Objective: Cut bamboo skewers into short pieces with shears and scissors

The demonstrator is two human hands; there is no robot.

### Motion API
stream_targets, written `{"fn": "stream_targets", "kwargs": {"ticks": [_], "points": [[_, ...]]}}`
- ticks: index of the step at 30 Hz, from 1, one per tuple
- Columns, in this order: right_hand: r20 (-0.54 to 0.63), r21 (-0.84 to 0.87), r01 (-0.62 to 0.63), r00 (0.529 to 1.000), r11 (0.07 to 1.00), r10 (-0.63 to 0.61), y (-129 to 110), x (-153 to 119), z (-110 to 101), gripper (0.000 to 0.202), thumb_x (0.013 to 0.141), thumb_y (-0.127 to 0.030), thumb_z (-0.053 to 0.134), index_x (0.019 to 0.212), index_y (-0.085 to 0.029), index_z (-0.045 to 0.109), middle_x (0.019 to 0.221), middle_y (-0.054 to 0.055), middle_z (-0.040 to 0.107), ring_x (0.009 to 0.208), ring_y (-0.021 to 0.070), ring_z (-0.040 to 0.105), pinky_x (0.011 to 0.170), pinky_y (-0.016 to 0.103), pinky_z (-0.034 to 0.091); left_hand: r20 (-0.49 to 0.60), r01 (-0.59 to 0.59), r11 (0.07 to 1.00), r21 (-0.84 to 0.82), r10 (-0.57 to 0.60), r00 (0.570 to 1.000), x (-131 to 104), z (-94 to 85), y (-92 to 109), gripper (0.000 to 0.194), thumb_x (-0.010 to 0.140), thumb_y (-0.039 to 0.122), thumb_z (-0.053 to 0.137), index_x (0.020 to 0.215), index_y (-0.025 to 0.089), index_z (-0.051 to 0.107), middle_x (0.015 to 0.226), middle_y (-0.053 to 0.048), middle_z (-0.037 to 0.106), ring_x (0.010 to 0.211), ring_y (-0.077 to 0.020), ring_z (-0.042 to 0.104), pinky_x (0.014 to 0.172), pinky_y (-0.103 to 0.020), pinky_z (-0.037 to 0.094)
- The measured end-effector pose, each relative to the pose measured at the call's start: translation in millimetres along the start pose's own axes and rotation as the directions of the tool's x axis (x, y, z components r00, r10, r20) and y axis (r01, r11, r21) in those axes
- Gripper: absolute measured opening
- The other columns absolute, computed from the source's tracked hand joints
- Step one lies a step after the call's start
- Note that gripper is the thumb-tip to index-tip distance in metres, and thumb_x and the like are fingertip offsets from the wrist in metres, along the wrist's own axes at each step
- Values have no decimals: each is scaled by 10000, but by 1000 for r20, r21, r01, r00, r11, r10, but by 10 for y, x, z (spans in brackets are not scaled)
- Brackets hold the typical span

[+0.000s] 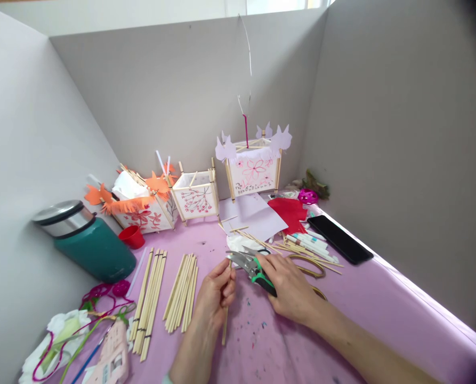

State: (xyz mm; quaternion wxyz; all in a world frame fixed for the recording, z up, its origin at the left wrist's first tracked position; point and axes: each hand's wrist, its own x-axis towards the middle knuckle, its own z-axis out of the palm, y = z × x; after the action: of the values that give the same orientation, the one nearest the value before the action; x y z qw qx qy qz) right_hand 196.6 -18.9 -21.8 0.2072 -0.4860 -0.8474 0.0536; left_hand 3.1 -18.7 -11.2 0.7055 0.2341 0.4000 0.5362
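Note:
In the head view my left hand (217, 290) is closed around a thin wooden stick (225, 326), held nearly upright over the purple tablecloth. My right hand (288, 282) grips pruning shears (260, 274) with green and black handles. The metal blades of the shears point left and meet the top end of the stick, just above my left fingertips. Whether the blades touch the stick I cannot tell. To the left of my left hand lies a pile of short wooden sticks (182, 293), and beyond it longer sticks bound with dark ties (152, 298).
Paper lanterns (195, 200) on stick frames stand at the back, one (254, 173) below a wire. A teal bottle (96, 248) lies at left near a red cup (131, 237). Scissors (309, 265), markers (310, 242), red paper (289, 214) and a phone (339, 239) lie at right. Grey panels surround the table.

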Motion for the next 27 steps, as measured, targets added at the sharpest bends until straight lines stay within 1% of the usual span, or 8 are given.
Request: {"fn": "stream_targets", "kwargs": {"ticks": [7, 11, 13, 17, 20, 24, 27], "points": [[15, -9, -13, 1000, 1000, 13, 2, -5, -6, 632, 728, -121, 597, 1345, -124, 458, 1172, 147, 589, 1074, 299, 522, 918, 427, 419, 6, 8, 1000, -10, -8, 1000, 16, -10, -16, 346, 656, 154, 768, 960, 143, 601, 645, 58, 515, 380, -4, 246, 340, -128, 121], [22, 25, -44, 999, 999, 43, -5, -11, -6, 540, 716, -79, 568, 1251, -139, 530, 1091, 125, 624, 1048, 278, 558, 891, 391, 441, 30, -10, 1000, -14, 11, 999, 7, -11, 3, 415, 672, 165, 773, 1060, 128, 631, 677, 44, 538, 384, 0, 262, 337, -124, 132], [19, 38, -49, 999, 998, 48, -11, -11, -15, 545, 707, -78, 569, 1246, -152, 535, 1085, 117, 628, 1049, 276, 563, 887, 387, 446, 25, -21, 1000, -19, 22, 999, 4, -16, 14, 443, 666, 173, 782, 1083, 129, 639, 688, 36, 554, 384, -3, 280, 333, -124, 138], [-32, 25, -16, 999, 1000, 17, -26, -3, -36, 631, 720, -133, 596, 1338, -139, 469, 1175, 143, 596, 1093, 303, 531, 912, 431, 426, 11, -45, 999, -22, 45, 999, 2, -18, 26, 399, 630, 194, 812, 993, 137, 658, 665, 37, 561, 384, -7, 302, 330, -123, 153], [-67, 14, 24, 997, 1000, -23, -36, -2, -35, 672, 729, -145, 594, 1380, -133, 430, 1237, 150, 568, 1130, 316, 497, 942, 457, 393, -3, -73, 997, -4, 73, 997, -3, -10, 24, 387, 609, 217, 833, 947, 133, 662, 652, 31, 570, 392, -11, 327, 331, -122, 159], [-88, 10, 30, 996, 999, -29, -37, -9, -17, 691, 736, -140, 587, 1402, -142, 405, 1243, 152, 562, 1133, 318, 486, 940, 457, 382, -6, -87, 996, 12, 87, 996, -3, 1, 12, 415, 605, 236, 843, 966, 134, 667, 649, 29, 575, 396, -10, 326, 335, -121, 162], [-91, 4, 27, 996, 1000, -26, -32, -14, -8, 664, 754, -144, 587, 1393, -145, 410, 1223, 153, 573, 1118, 319, 495, 924, 457, 388, -10, -82, 996, 19, 82, 997, 2, 0, 0, 410, 606, 244, 843, 959, 135, 664, 653, 30, 576, 390, -6, 311, 335, -123, 156]]}}
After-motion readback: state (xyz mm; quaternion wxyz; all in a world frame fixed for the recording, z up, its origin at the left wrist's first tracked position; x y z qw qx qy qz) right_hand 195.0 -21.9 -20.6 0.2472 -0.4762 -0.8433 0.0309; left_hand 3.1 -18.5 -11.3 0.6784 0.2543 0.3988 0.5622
